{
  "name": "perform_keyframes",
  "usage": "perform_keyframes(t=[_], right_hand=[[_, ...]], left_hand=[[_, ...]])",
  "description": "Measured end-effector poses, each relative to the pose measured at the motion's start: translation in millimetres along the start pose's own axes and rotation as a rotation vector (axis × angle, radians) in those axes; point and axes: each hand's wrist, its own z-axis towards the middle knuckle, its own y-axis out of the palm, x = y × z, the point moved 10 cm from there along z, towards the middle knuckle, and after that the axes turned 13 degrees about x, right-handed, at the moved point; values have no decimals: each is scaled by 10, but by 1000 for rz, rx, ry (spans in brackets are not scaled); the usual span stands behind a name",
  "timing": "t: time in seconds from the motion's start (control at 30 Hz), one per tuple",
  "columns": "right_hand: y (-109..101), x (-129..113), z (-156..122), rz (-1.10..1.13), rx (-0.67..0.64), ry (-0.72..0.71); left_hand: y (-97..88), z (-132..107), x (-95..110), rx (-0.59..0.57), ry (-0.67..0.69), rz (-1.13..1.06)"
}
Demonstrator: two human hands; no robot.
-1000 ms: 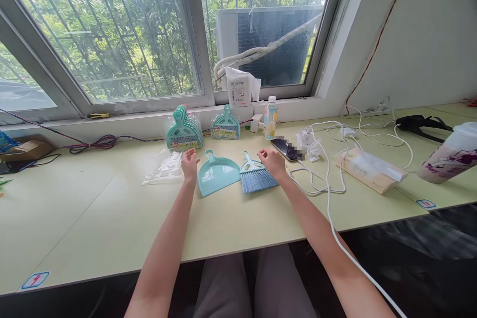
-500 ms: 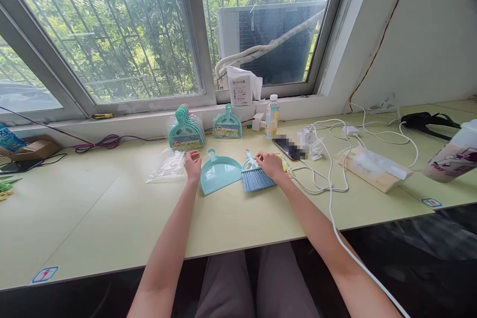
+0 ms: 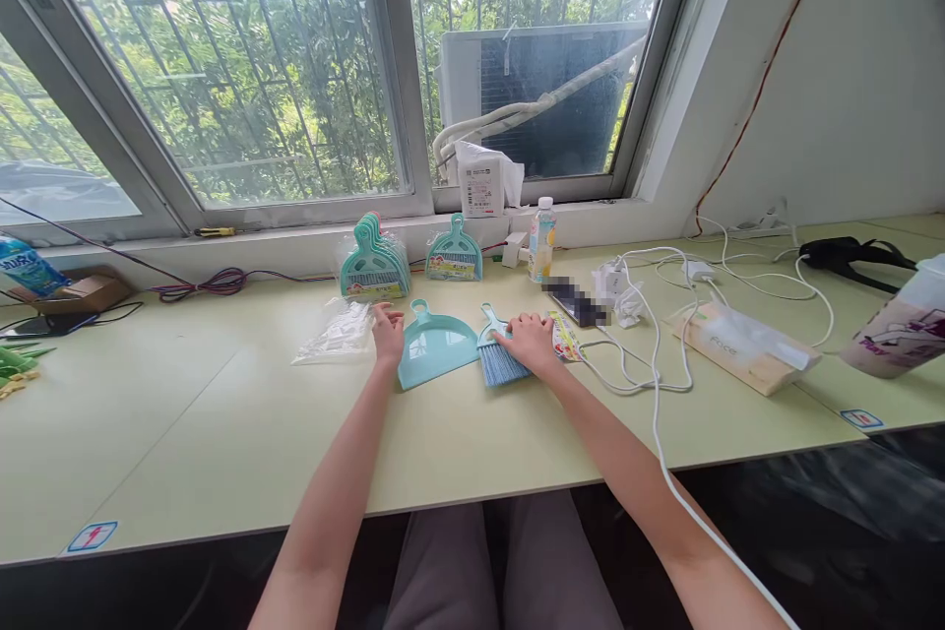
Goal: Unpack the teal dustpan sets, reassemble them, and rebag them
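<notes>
A pale turquoise dustpan [image 3: 439, 350] lies on the table in front of me, its handle pointing toward the window. Beside its right edge is a small matching brush [image 3: 502, 364] with blue bristles. My left hand [image 3: 388, 335] is at the dustpan's left side, fingers loosely bent and apart, holding nothing I can see. A clear plastic bag [image 3: 336, 333] lies just left of it. My right hand [image 3: 530, 343] rests palm down over the brush's right part, thumb toward its head and fingers spread. It hides some bristles and touches near a colourful label card [image 3: 565, 339].
Packed dustpan sets [image 3: 373, 261] and one single set [image 3: 454, 251] stand along the wall. A bottle [image 3: 541, 241], phone [image 3: 576, 301], white cables [image 3: 656, 364], tissue pack [image 3: 742, 345] and cup [image 3: 897, 325] are to the right. A cardboard box [image 3: 85, 293] sits far left.
My right hand has shifted slightly and flattened, its fingers spreading toward the label card. My left hand's fingers have loosened a little. The dustpan and brush stay in place; the view tilted slightly upward.
</notes>
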Motion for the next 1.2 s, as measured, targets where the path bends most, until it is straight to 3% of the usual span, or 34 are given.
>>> perform_keyframes(t=[0.1, 0.2, 0.3, 0.4, 0.57, 0.67, 0.73, 0.87, 0.97, 1.2], right_hand=[[3, -94, -46, 41, 1, 15], [33, -320, -141, 91, -15, -50], [32, -479, -208, 50, 11, -117], [17, -464, -192, 47, 47, -103], [15, -463, -147, 142, 58, -135], [56, -539, -180, 170, -15, -205], [91, -536, -199, 195, -82, -208], [82, -477, -173, 236, -91, -186], [96, -425, -129, 256, -62, -148], [144, -373, -99, 315, -147, -129]], left_hand=[[156, -58, -67, -121, -7, 106], [365, -199, -5, -253, 62, 165], [462, -323, 58, -254, 52, 180], [535, -446, 145, -258, 56, 152], [778, -766, 350, -506, 150, -11], [825, -912, 464, -613, 275, 32], [791, -946, 557, -606, 424, 141], [640, -966, 830, -396, 810, 398], [606, -1021, 944, -303, 973, 488], [787, -1215, 889, -583, 1082, 537]])
